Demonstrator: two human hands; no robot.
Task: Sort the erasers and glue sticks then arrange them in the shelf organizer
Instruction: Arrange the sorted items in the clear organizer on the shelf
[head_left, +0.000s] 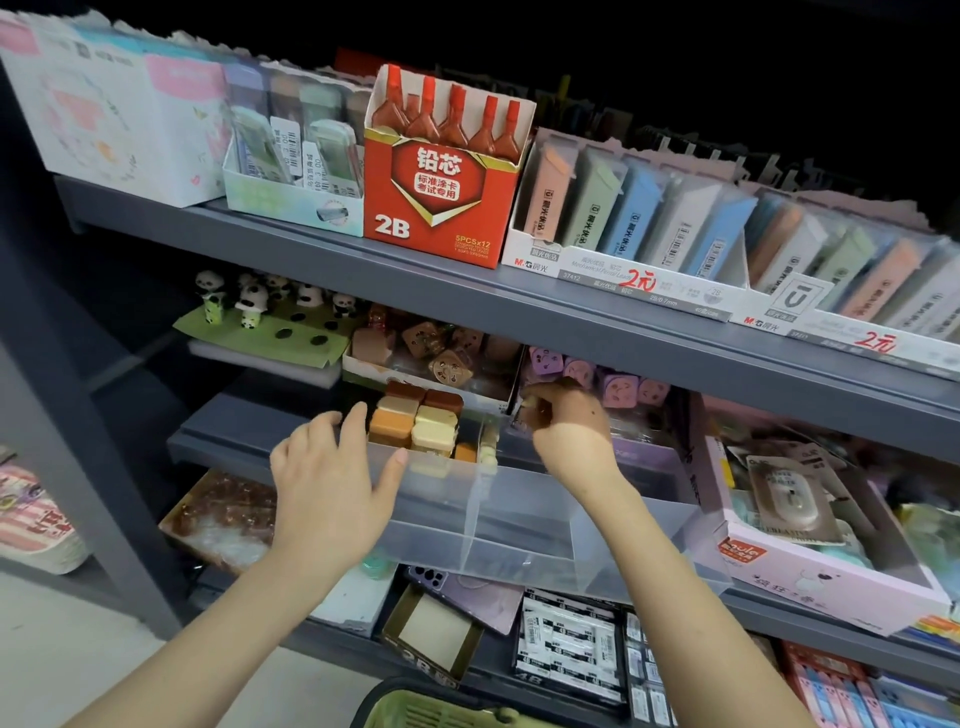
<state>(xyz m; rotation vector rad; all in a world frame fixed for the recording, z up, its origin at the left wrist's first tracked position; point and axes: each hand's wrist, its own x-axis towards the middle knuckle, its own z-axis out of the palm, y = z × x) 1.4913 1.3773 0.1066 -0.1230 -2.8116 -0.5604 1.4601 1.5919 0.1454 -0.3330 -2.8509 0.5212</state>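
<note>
A clear plastic shelf organizer (524, 514) with dividers sits on the middle shelf. Its left compartment holds stacked brown, orange and cream erasers (415, 421). My left hand (332, 467) grips the organizer's left front corner, thumb over the front wall. My right hand (569, 426) reaches over the back of the right compartment with its fingers curled round a small pale item that I cannot identify. Behind it lie purple face-printed erasers (618, 382), and brown ones (441, 353) fill a box to their left.
The grey upper shelf (519, 312) overhangs closely, carrying a red 2B lead box (441, 182) and lead-refill displays. A pink box (810, 551) stands right of the organizer, panda figures (260, 306) at left. Eraser packs (566, 644) and a green basket (415, 712) lie below.
</note>
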